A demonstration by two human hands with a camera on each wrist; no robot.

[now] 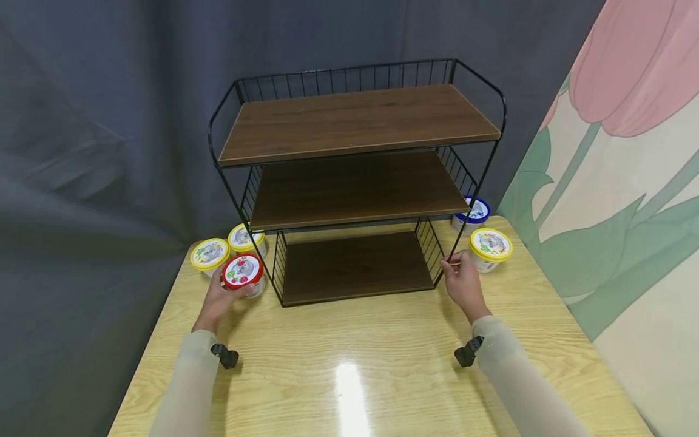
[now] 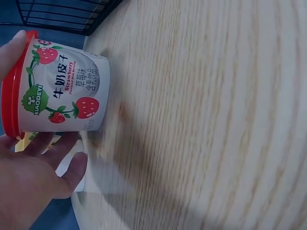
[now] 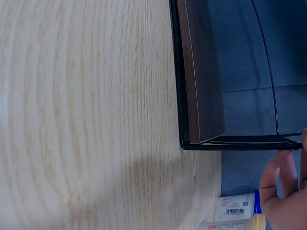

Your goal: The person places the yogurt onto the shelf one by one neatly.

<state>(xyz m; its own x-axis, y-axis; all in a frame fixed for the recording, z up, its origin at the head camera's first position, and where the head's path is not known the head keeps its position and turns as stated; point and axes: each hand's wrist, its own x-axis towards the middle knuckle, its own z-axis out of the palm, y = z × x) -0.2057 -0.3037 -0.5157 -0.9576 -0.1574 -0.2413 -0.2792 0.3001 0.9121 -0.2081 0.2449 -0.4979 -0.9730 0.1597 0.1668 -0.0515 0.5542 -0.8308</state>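
My left hand (image 1: 217, 303) grips a round tub with a red lid (image 1: 243, 271), left of the rack. In the left wrist view the strawberry milk tub (image 2: 67, 86) shows strawberries on its white side, thumb and fingers on opposite sides near the lid. Two yellow-lidded tubs stand just behind it; the nearer is the yellow-lidded tub (image 1: 210, 254) at the left. With its fingertips, my right hand (image 1: 464, 285) pinches the front right post of a black wire rack (image 1: 360, 124) with three brown wooden shelves. In the right wrist view, fingers (image 3: 286, 167) meet the rack's side wire.
Right of the rack stand a yellow-lidded tub (image 1: 491, 244) and a blue-lidded tub (image 1: 475, 210) behind it. A dark curtain (image 1: 136, 152) hangs behind and to the left. The light wooden table (image 1: 306, 376) meets a tulip-patterned wall (image 1: 617, 212) at the right.
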